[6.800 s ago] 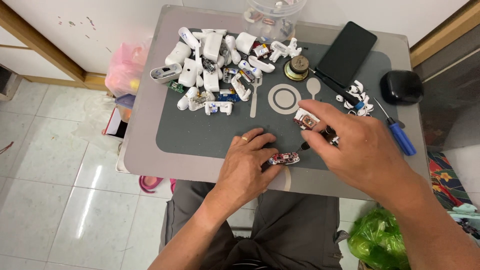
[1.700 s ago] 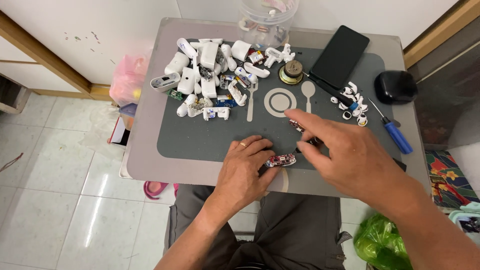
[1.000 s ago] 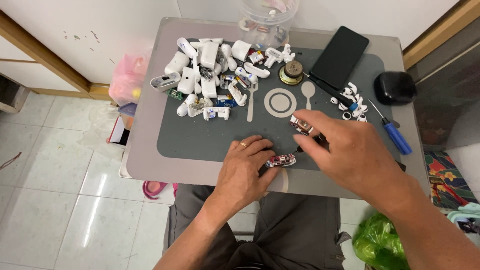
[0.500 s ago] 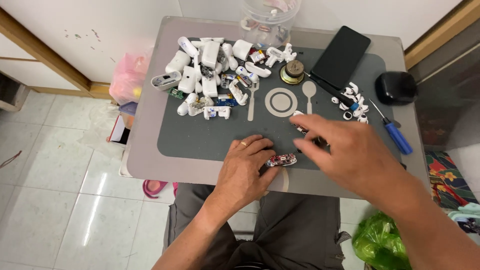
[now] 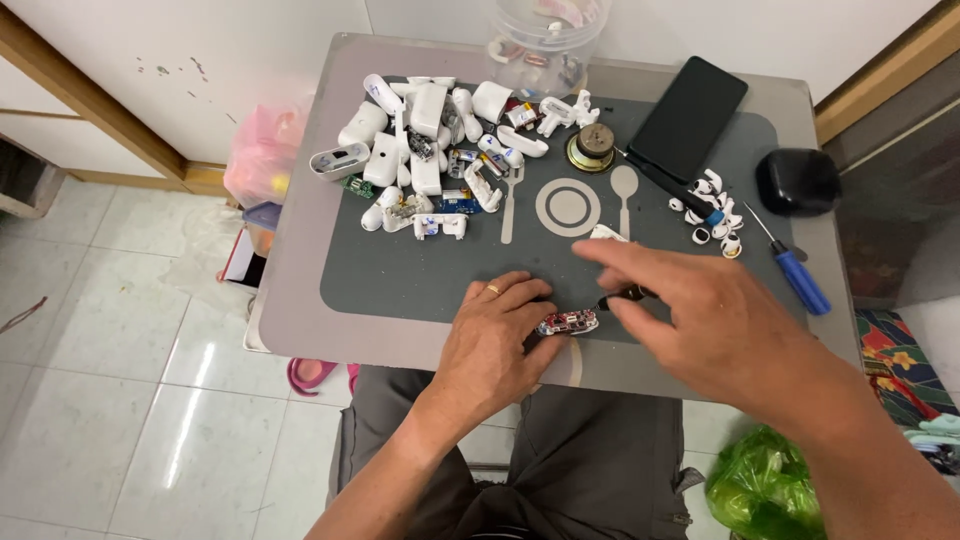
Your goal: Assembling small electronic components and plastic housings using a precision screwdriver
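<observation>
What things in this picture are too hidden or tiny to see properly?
- Head view: the dark tool in the right hand is mostly covered by its fingers; its kind is unclear.
- The red circuit board under the left hand is too small to show its parts.
- The white piece behind the right hand is half hidden.
- The clear jar is cut off by the top edge; its contents are blurred.
</observation>
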